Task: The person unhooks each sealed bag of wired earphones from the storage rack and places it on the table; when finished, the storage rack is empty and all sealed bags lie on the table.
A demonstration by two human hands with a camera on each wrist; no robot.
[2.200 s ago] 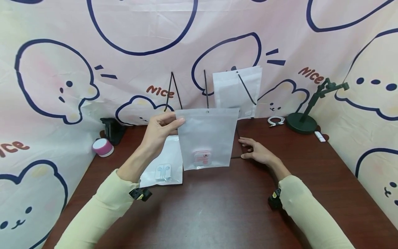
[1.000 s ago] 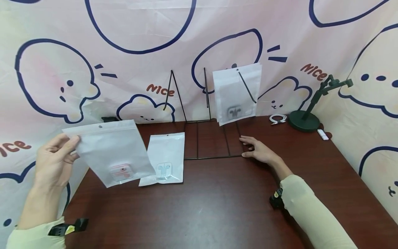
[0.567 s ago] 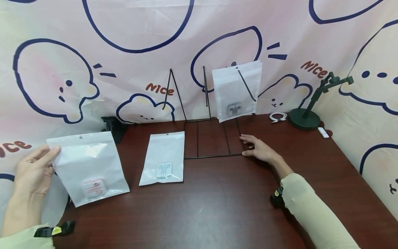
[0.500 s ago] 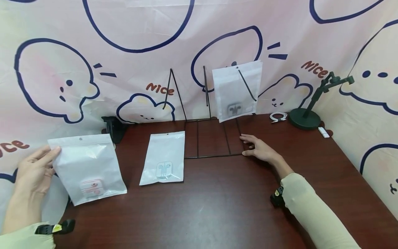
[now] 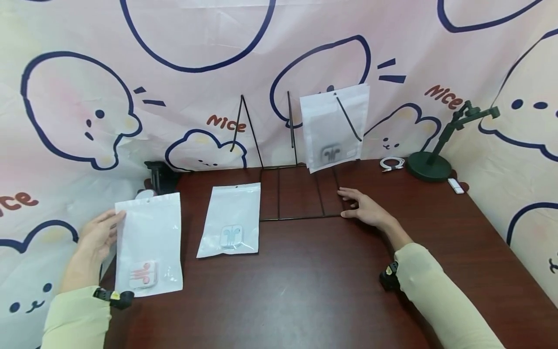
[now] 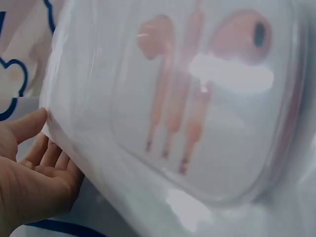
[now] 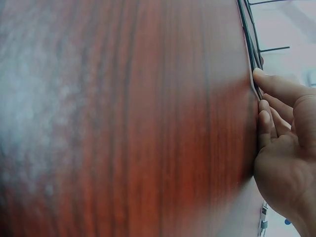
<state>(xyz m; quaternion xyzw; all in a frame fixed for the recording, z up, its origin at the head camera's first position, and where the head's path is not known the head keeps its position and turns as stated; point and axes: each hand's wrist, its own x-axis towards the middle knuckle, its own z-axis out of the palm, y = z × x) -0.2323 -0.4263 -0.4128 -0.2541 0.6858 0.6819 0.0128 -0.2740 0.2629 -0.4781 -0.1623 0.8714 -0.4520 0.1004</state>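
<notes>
My left hand pinches the left edge of a white zip bag between thumb and fingers. Low in this bag shows a clear case of pink earphones, seen large in the left wrist view. The bag stands at the table's left side, its face toward me. A second white zip bag with light blue earphones lies to its right. My right hand grips the front right base corner of a black wire rack, thumb at the front wire. A white bag with dark earphones hangs on the rack's right hook.
At the back left stand a dark object and a round pink-and-white container, whose white top shows behind the held bag. A coiled white cable, a green stand and a small white stick are at the back right.
My left hand carried the pink-earphone bag from in front of the rack to the table's left side, then slightly right, turning it upright. The right hand stayed on the rack's corner.
</notes>
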